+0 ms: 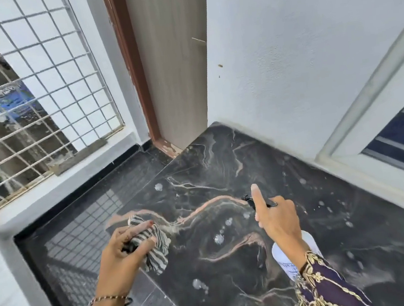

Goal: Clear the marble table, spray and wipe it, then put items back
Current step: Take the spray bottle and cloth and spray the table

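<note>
The dark marble table (222, 165) with pink and white veins fills the middle and right of the view. Its surface is bare and dotted with several white foam blobs and droplets. My right hand (276, 217) holds a white spray bottle (283, 256) above the table, forefinger stretched out over the black nozzle. My left hand (121, 252) grips a crumpled black-and-white striped cloth (153, 244) just over the table's left edge.
A dark tiled floor (85, 241) lies to the left, below the table. A barred window (26, 102) is on the left wall, a brown-framed door (173, 68) behind the table, and a white-framed window (395, 135) along the right wall.
</note>
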Available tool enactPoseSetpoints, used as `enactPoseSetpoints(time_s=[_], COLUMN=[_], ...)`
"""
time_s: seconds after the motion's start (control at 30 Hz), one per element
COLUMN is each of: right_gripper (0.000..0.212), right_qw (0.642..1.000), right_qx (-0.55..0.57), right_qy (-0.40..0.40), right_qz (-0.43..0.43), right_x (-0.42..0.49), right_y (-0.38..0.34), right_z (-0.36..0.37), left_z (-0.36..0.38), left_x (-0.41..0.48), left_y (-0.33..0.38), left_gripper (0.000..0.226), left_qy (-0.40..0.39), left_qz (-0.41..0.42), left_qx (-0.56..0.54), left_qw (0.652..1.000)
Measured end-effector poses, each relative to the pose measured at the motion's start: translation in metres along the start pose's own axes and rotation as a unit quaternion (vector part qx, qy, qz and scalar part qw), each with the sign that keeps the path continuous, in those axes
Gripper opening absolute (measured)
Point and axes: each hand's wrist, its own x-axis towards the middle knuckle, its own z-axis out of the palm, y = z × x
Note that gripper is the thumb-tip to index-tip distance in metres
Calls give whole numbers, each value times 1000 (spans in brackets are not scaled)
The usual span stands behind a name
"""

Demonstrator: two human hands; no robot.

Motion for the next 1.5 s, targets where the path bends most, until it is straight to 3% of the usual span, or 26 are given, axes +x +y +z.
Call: enactPoseSetpoints(time_s=[0.13, 0.3, 0.47, 0.57, 0.7, 0.83, 0.9, 1.03, 1.17, 1.27, 1.37, 1.5], right_gripper=[68, 79, 71, 64, 84, 80, 81, 102, 93, 95, 93, 81], right_qw=[995, 998, 996, 999, 999, 1000, 999, 990, 995, 990, 981, 983], right_qx=[42, -12, 12, 15, -25, 14, 22, -33, 15, 36, -18, 50], right_qy=[-73, 8, -63, -24, 27, -14, 19, 105, 62, 92, 152, 133], right_qz=[-59, -64, -55, -46, -15, -2, 29, 83, 77, 100, 121, 116], right_x=[-48, -98, -132, -146, -152, -148, -140, -109, -76, -43, -11, 23], right_y=[2, 39, 65, 94, 121, 139, 146, 149, 138, 139, 135, 127], right_z=[-21, -35, -70, -80, -95, -114, -118, -125, -141, -144, -145, -158], left_z=[-3, -1, 7, 17, 30, 45, 56, 83, 113, 136, 157, 177], left_x=[-40, -88, -123, -136, -145, -143, -138, -119, -96, -77, -61, -41], left_y=[-7, -16, -21, -23, -20, -12, -7, 1, 8, 12, 19, 27], left_gripper=[30, 29, 29, 29, 29, 30, 29, 29, 29, 30, 30, 30], left_qy=[26, 28, 15, 8, -18, -32, -44, -77, -104, -125, -140, -169], left_qz=[-3, 2, 11, 18, 34, 41, 37, 33, 29, 20, 24, 20], left_qx=[-14, -16, -8, -6, 1, 2, -2, -9, -16, -19, -35, -36], left_qw=[1000, 999, 1000, 1000, 999, 999, 998, 996, 994, 992, 989, 985])
